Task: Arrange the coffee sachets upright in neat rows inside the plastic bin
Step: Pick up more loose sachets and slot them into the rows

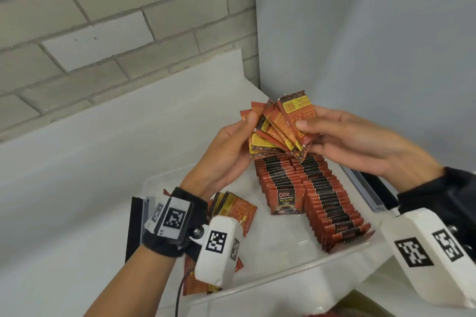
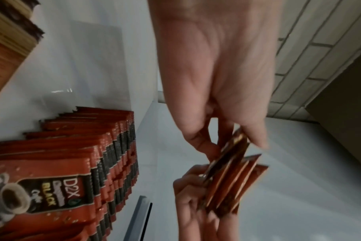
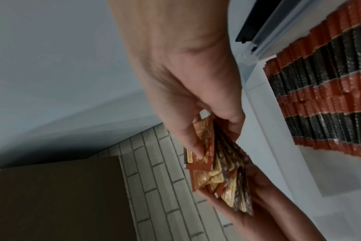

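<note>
Wrist-mounted camera housings (image 1: 220, 247) sit closest, above the clear plastic bin (image 1: 296, 275). Both hands grip one splayed fan of coffee sachets (image 1: 282, 127) over the bin: the left hand (image 1: 226, 152) pinches its lower edge, the right hand (image 1: 360, 141) its upper side. Two upright rows (image 1: 316, 195) fill the bin's right side; loose sachets (image 1: 231, 208) lie flat at left. Best to square the fan into a tight, same-facing stack before lowering it beside the rows.

Both hands are up, facing each other. The left hand (image 1: 226, 147) curls around a fanned bunch of sachets (image 1: 280, 128), thumb on top; the right hand (image 1: 360, 141) pinches the same bunch from the opposite side, thumb forward.
</note>
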### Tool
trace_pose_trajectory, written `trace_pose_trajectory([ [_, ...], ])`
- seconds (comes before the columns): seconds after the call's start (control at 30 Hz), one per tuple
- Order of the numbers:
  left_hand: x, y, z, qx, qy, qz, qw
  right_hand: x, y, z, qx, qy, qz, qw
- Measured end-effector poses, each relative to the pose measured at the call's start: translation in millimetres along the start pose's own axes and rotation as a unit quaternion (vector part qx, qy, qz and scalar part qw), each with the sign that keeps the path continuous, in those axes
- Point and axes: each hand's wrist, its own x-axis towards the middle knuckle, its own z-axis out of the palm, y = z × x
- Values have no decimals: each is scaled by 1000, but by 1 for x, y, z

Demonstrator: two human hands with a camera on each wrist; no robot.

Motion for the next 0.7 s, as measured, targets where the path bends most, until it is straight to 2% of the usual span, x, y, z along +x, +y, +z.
trace_pose_trajectory([
  [0.07,0,2,7,-31,-10,-9,999,1,3,6,32,18,-10,999],
  [0.17,-1,0,10,-66,-18,17,998,3,9,15,94,44,-16,994],
  [0.37,-2,-4,10,-50,-43,55,996,6,17,23,163,66,12,984],
  [0.5,0,-11,7,-46,-26,32,998,3,20,26,36,56,11,998],
  [0.6,-1,-11,9,-69,-10,0,998,-3,20,29,-86,56,-2,995],
  [0.7,-2,-12,11,-26,-41,-7,999,-6,17,34,-162,69,4,984],
])
